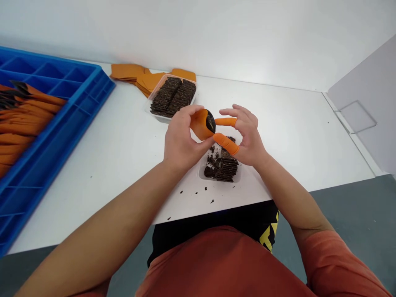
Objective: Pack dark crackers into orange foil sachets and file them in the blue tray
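Note:
My left hand is closed around an orange pouch, whose dark-lined mouth gapes toward the right. Orange finger cots cover the thumb and forefinger of my right hand. Those two tips are at the rim of the pouch, apart from each other, and the other fingers are stretched out. Beneath my hands stands a small clear plastic tub, partly filled with thin dark brown square pieces and loose crumbs. My right hand and the pouch hide part of it.
Behind my left hand, a second clear tub holds two rows of dark squares. Flat orange pouches lie by the wall. A blue crate with filled orange pouches occupies the left. Dark crumbs dot the white table.

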{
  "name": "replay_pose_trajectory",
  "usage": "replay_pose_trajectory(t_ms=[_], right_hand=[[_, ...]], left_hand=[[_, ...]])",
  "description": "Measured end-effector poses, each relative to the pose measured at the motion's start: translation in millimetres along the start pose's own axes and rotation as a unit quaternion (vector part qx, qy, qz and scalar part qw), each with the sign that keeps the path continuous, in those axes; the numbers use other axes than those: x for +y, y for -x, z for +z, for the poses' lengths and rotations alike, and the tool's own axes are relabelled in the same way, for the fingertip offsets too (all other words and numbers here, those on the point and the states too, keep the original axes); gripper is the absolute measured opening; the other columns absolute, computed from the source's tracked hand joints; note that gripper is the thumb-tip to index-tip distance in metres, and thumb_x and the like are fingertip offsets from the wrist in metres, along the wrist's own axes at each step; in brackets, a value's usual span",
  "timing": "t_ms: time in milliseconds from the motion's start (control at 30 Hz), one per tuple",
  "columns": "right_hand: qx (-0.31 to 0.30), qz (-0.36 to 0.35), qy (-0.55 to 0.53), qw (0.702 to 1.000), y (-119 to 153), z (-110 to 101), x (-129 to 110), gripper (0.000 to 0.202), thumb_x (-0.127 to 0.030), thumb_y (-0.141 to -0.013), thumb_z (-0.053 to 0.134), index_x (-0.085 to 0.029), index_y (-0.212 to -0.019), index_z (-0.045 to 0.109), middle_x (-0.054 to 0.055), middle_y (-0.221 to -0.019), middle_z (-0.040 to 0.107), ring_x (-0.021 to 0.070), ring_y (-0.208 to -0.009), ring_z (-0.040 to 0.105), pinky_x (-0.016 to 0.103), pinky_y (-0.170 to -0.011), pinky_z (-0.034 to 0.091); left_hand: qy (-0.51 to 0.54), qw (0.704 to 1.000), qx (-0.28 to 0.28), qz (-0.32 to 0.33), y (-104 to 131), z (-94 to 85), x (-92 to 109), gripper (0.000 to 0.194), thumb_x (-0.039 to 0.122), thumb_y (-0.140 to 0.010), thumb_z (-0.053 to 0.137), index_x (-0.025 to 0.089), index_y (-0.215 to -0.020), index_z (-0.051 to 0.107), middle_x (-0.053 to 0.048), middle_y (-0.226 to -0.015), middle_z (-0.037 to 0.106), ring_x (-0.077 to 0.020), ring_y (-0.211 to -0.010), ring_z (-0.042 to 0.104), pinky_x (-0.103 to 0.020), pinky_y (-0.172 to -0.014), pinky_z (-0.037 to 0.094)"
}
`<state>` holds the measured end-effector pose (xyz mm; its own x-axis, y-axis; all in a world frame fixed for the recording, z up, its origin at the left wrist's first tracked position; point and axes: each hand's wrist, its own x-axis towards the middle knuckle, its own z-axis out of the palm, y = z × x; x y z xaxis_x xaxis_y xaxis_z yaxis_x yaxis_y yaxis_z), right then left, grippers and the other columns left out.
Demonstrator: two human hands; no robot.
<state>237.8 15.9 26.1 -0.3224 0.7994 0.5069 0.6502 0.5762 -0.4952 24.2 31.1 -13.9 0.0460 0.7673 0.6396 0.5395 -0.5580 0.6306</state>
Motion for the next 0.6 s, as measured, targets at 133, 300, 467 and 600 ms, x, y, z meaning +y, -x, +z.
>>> replay_pose_trajectory(t_ms=[133,300,467,600], right_hand=[[-0.013,-0.015,0.002,1.000,1.2,1.2,-4.2,0.031,-0.054,-0.100,0.076,-0.032,-0.121,0.081,0.004,-0.149,0.077,0.0343,-0.163,0.053,0.062,-0.138,0.034],[0.010,-0.033,-0.012,0.999,1.6,1.4,-7.5,0.020,-0.047,-0.100,0.073,-0.030,-0.109,0.081,0.003,-0.136,0.083,0.0317,-0.154,0.062,0.057,-0.135,0.039],[0.083,-0.065,-0.024,0.994,2.6,1.7,-11.1,0.017,-0.041,-0.103,0.065,-0.030,-0.100,0.079,0.003,-0.121,0.086,0.0282,-0.139,0.072,0.053,-0.125,0.049],[0.083,-0.063,-0.020,0.994,1.9,1.9,-10.9,0.019,-0.041,-0.104,0.063,-0.030,-0.100,0.077,0.003,-0.119,0.086,0.0291,-0.136,0.073,0.055,-0.124,0.049]], left_hand=[[0.000,0.999,0.015,0.051,1.0,-0.4,2.2,0.086,0.072,-0.075,0.096,0.033,-0.142,0.060,-0.008,-0.133,0.076,-0.0335,-0.117,0.075,-0.056,-0.105,0.061],[-0.014,0.996,0.041,0.083,2.0,-2.1,11.3,0.074,0.062,-0.083,0.093,0.031,-0.141,0.059,-0.006,-0.127,0.077,-0.0311,-0.112,0.075,-0.054,-0.100,0.062],[-0.004,0.995,0.029,0.098,2.9,-5.4,15.0,0.081,0.061,-0.081,0.097,0.033,-0.146,0.058,-0.007,-0.133,0.075,-0.0309,-0.114,0.075,-0.053,-0.099,0.062],[-0.014,0.991,0.045,0.126,2.5,-5.1,13.1,0.085,0.060,-0.078,0.099,0.034,-0.147,0.058,-0.007,-0.132,0.075,-0.0301,-0.109,0.074,-0.053,-0.095,0.064]])
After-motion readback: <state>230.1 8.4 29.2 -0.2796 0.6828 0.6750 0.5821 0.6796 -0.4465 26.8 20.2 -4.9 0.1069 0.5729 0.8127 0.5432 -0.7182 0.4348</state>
